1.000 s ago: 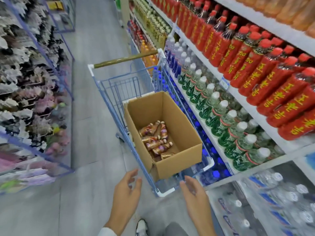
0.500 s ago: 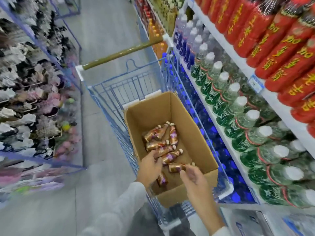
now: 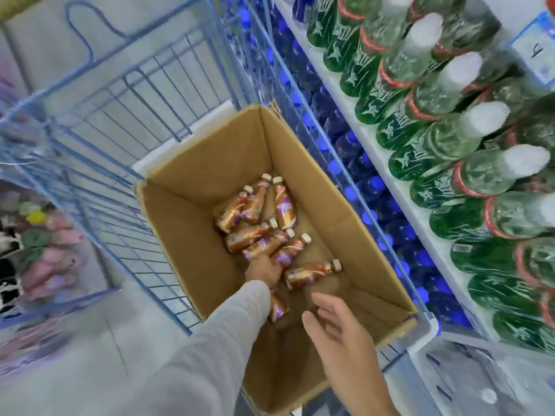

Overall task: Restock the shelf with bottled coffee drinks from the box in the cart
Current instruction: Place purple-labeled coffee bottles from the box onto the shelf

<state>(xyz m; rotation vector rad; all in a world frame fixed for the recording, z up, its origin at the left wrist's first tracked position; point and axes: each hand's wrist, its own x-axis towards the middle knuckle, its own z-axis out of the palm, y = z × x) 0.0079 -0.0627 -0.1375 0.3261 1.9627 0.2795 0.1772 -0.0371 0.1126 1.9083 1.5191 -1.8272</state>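
**Checker:** Entry one. What had changed over the half second before?

**Clerk:** The view had dropped much closer to the cart [image 3: 144, 94]. The box [image 3: 315, 163] stood where it had, inside the cart against its shelf-side wall. The coffee bottles [image 3: 255, 223] lay as they had, loose on their sides on the box floor, with white caps mostly toward the shelf [image 3: 377, 159].

**Checker:** And the hands?

**Clerk:** The left hand [image 3: 264, 271] had gone deeper into the box, and its grey sleeve [image 3: 216, 340] now crossed the near-left rim. The right hand [image 3: 336, 322] had drawn back from the lone bottle [image 3: 309, 273], which its fingertips had reached before.

**Checker:** Left hand, state?

**Clerk:** Its back was up, and it was down among the nearest bottles of the heap, touching them. The fingers were hidden beneath it, so I could not tell a grip from a mere touch.

**Checker:** Right hand, state?

**Clerk:** The fingers were straight and spread, palm down, over the near end of the box. It held nothing and touched nothing. It was near the lone bottle but apart from it.

**Checker:** Anything else to list?

**Clerk:** One more coffee bottle lay partly under the sleeve. The shelf stood just beside the cart on the right, with green bottles [image 3: 450, 139] capped in white on it and blue bottles [image 3: 354, 151] on the level below.
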